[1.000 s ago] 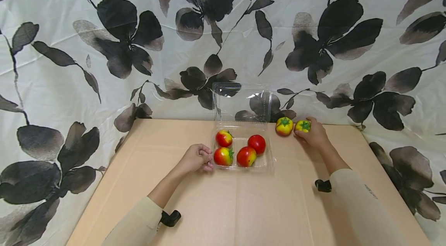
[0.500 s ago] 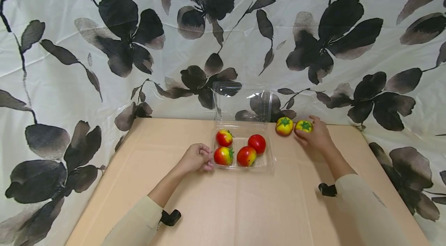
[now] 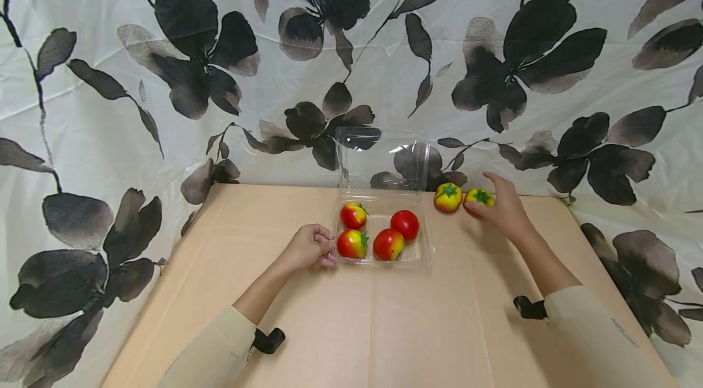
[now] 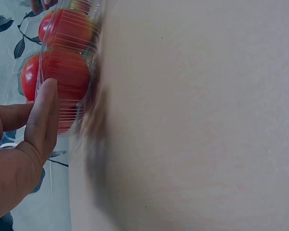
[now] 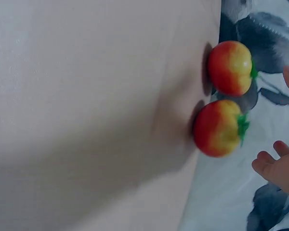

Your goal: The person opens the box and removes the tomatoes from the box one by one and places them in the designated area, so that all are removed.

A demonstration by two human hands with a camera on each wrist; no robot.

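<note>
A clear plastic clamshell box (image 3: 424, 257) lies with its lid (image 3: 379, 162) raised against the cloth. Several red-and-yellow tomatoes (image 3: 388, 244) sit inside. My left hand (image 3: 309, 247) pinches the box's left wall; in the left wrist view its thumb and fingers (image 4: 43, 113) are on either side of the rim. Two yellow-topped tomatoes with green calyxes stand right of the box, one nearer it (image 3: 448, 197) and one further right (image 3: 479, 197). Beside that one, my right hand (image 3: 502, 208) has spread fingers. The right wrist view shows a gap between these fingers (image 5: 267, 166) and both tomatoes.
The tan tabletop (image 3: 373, 327) ends at a white cloth (image 3: 406, 89) with dark printed flowers, hanging behind it. Both loose tomatoes stand close to that back edge. Each wrist wears a small black camera, one on the left (image 3: 269, 342) and one on the right (image 3: 529, 307).
My right hand has let go of the rightmost tomato, spread its fingers and drawn slightly to the right. That tomato stays in place. My left hand and the box look the same.
</note>
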